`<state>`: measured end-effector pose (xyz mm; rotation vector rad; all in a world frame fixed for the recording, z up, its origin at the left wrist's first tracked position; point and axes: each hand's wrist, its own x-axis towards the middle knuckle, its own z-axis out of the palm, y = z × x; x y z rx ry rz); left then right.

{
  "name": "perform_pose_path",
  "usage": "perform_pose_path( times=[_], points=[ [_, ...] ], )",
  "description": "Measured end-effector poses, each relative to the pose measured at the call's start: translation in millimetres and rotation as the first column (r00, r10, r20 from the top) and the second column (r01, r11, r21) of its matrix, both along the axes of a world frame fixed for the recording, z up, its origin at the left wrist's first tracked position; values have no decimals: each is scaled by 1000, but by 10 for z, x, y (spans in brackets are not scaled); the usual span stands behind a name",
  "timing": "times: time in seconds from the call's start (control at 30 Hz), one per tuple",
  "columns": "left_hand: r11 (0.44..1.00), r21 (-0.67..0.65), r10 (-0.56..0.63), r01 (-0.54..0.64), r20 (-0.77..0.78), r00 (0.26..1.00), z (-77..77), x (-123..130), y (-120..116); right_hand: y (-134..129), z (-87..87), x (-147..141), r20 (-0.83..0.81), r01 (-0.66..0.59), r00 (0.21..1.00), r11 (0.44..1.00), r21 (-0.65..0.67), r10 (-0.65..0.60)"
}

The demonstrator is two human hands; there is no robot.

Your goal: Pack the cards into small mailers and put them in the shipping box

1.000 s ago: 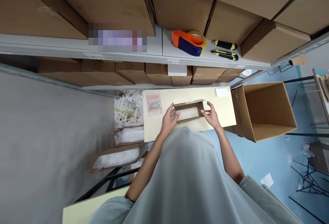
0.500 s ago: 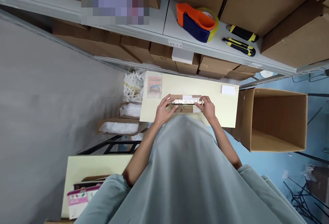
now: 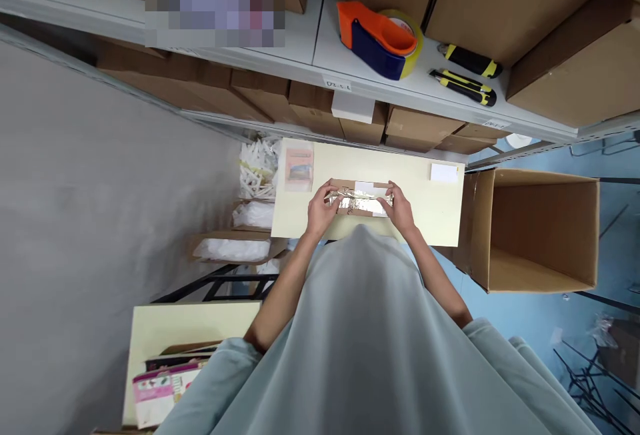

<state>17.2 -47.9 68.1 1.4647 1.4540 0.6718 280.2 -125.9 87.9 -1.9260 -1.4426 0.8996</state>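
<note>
A small long cardboard box (image 3: 367, 211) lies on the pale yellow table (image 3: 435, 212), in front of my body. Across its top runs a shiny, glaring strip that looks like clear tape, and dark handwriting and white label patches show on the cardboard. My left hand (image 3: 321, 212) grips the left end, thumb on the near side and fingers at the far edge. At the right end, my right hand (image 3: 401, 212) holds in the same way, its thumb pressing on the shiny strip. The undersides of both ends are hidden by my hands.
A shelf above the table carries an orange and blue tape dispenser (image 3: 377, 38), two utility knives (image 3: 465, 87) and cartons. A large open carton (image 3: 543, 232) stands right. Left are packing materials (image 3: 259, 168); a pink-and-white packet (image 3: 159, 395) lies on a lower-left table.
Both hands have shifted slightly on the box, the right one a little leftward. The shiny area has spread over more of the box's near face.
</note>
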Motion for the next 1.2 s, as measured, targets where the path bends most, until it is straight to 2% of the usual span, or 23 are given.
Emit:
perform_pose_path(
  times=[0.17, 0.33, 0.43, 0.53, 0.63, 0.8, 0.87, 0.9, 0.97, 1.07, 1.13, 1.2],
  points=[
    [1000, -21, -3, 2, -10, 1000, -123, -60, 148, 67, -59, -181, 32, 12, 999, 1000, -18, -12],
    [991, -134, -23, 17, -40, 999, -245, -141, 195, 75, -133, -299, 112, -3, 994, 1000, -15, 5],
    [993, -85, -78, 77, -7, 997, -273, -71, 118, -26, -176, -174, 167, -3, 986, 998, -58, 13],
    [984, 12, -178, 178, -24, 984, -273, 58, 22, -152, -223, -6, 200, 62, 979, 986, -156, -30],
    [974, 45, -217, 220, -59, 974, -280, 140, -7, -207, -271, 63, 224, 120, 972, 970, -214, -71],
    [963, 43, -265, 267, -48, 963, -315, 116, 72, -183, -294, -18, 280, 116, 958, 979, -166, -66],
    [961, 49, -269, 272, -67, 961, -322, 83, 89, -195, -264, -72, 313, 108, 947, 989, -106, -70],
    [960, 55, -270, 274, -79, 960, -327, 64, 94, -199, -239, -97, 336, 105, 938, 993, -47, -84],
    [960, 54, -270, 276, -102, 958, -341, 33, 121, -172, -168, -124, 399, 73, 907, 985, 158, -131],
    [951, 93, -280, 294, -138, 950, -279, 59, 288, 81, 63, -68, 441, 5, 883, 943, 334, -161],
    [936, 165, -287, 310, -147, 947, -80, 169, 530, 450, 355, 29, 471, -61, 867, 904, 423, -162],
    [913, 283, -269, 295, -125, 955, 277, 367, 878, 963, 750, 137, 526, -140, 834, 859, 493, -166]
  ],
)
